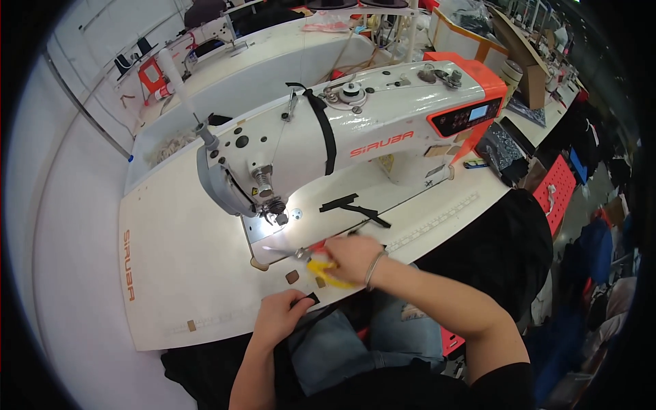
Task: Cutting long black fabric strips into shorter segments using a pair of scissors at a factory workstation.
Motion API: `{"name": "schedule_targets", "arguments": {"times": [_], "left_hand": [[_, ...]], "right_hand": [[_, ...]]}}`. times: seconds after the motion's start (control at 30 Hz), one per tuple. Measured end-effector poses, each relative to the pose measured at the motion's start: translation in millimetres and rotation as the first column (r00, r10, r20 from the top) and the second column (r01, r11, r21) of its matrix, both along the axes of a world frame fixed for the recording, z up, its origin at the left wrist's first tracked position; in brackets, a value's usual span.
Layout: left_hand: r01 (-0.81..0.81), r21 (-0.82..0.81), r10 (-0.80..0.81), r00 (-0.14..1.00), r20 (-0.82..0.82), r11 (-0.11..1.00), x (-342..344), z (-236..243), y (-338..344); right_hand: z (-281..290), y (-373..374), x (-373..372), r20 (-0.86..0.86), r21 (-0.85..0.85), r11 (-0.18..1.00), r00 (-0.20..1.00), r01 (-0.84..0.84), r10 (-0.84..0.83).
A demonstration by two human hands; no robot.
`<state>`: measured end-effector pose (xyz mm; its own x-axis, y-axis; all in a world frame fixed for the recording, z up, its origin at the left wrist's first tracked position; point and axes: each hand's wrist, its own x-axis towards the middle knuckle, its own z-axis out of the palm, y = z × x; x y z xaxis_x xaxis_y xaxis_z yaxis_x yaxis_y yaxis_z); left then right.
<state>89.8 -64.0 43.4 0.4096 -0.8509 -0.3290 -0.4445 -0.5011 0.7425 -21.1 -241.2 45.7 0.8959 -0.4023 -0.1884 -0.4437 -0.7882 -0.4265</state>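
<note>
- Your right hand (354, 260) is closed around the yellow handles of the scissors (326, 272); motion blur hides whether the blades are parted.
- The scissors' long axis runs from your right fingers out to the left and slightly away from you, with the tip over the worktop (181, 263), on the near side of the machine (273, 140)'s lit needle area.
- Your left hand (279, 316) is at the near edge of the worktop, thumb and fingers pinched together on a small black strip (313, 298). Its free end sticks out to the right of the fingers.
- That strip lies on your side of the blades, apart from them, and below the handles; the left hand is the nearer one to it.
- A brown patch (292, 277) lies between the blades and your left hand.
- Two loose black pieces (365, 212) lie beyond your right hand, under the machine's arm; the right hand is nearer to them.
</note>
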Motion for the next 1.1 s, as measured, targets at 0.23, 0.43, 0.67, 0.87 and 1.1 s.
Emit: {"name": "schedule_targets", "arguments": {"times": [0.23,0.43,0.67,0.87,1.1], "left_hand": [[-0.067,-0.103,0.057,0.993,-0.102,0.992,-8.7,8.4,-21.5],[-0.157,-0.262,0.073,0.950,-0.304,0.952,-20.0,4.0,-22.0],[-0.049,-0.283,-0.064,0.925,-0.375,0.958,-33.9,13.1,-21.5],[0.083,-0.303,-0.110,0.991,-0.074,0.949,-46.7,17.4,-22.7],[0.210,-0.152,-0.105,0.853,0.511,0.966,-5.3,7.6,-43.1]], "right_hand": [[10.1,-36.8,-25.9,0.355,-0.162,0.984,0.935,0.078,-0.016],[21.0,34.9,-50.1,0.281,0.641,0.746,0.850,0.180,-0.446],[-4.2,48.9,-60.8,0.360,0.889,0.458,0.647,-0.018,-0.673],[7.5,58.6,-74.6,0.330,0.704,0.668,0.721,0.242,-0.609],[-8.5,46.5,-97.6,0.371,0.741,0.606,0.577,0.288,-0.728]]}}
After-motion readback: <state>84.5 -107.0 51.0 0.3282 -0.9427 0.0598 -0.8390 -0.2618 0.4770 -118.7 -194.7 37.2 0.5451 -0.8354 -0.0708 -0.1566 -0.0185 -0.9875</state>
